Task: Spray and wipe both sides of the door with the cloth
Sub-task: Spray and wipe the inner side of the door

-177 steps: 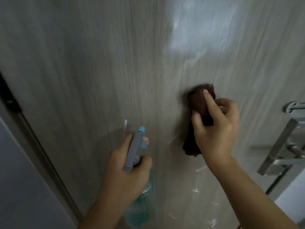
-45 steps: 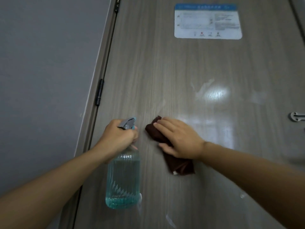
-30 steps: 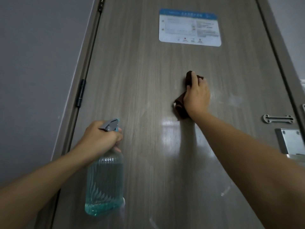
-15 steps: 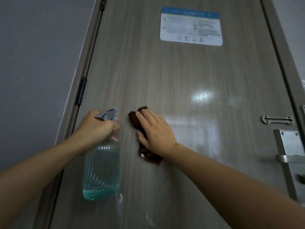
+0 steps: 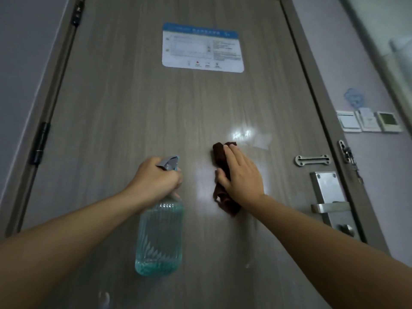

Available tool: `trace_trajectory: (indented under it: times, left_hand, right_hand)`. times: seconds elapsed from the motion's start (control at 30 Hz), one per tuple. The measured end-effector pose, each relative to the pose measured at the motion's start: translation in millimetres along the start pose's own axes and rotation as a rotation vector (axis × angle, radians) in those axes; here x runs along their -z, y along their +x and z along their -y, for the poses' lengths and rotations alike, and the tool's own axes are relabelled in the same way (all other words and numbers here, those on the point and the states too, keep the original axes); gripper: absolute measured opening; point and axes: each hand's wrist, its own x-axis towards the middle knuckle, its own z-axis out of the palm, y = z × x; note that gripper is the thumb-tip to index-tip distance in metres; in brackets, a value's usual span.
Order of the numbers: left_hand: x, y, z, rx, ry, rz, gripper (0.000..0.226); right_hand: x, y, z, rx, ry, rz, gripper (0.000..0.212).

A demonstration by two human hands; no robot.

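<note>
Pressing the cloth (image 5: 223, 166) flat-fingered against the mid-height door (image 5: 133, 108), the right hand (image 5: 242, 175) wipes this side while the left hand (image 5: 153, 179) grips the spray bottle (image 5: 159, 237); other side apparently pending.

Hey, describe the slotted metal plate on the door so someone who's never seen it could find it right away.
Start at the grey wood-grain door and go to its right edge. Just above the tall steel lock plate with the lever handle sits the slotted metal plate. It is the only small horizontal bar there, with two long slots.
</note>
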Motion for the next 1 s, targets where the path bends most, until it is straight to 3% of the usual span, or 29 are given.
trace_trajectory:
  times: [0.17,0.47,0.83,0.93,1.0]
  left_hand:
    - [-45.9,19.3,-16.9,-0.055,0.049,0.042,0.012]
    - [-79.4,26.3,-16.8,-0.038,0.003,0.017,0.019]
    - [-32.3,15.5,9.0,0.008,-0.039,-0.047,0.01]
    - [2.2,-2.7,21.8,0.072,0.006,-0.068,0.038]
    - [19.3,-21.2,27.3,0.092,0.016,-0.063,0.036]
  right_hand:
    - [18.9,8.7,-70.8,-0.249,-0.045,-0.043,0.064]
    - [32.1,64.1,-104.0,-0.515,0.079,-0.192,0.043]
    - [-0.3,34.0,19.1,0.011,0.161,-0.103,0.052]
    - [-5.6,14.5,35.5,0.039,0.166,-0.077,0.054]
    - [-10.8,0.0,47.0,0.036,0.181,-0.054,0.057]
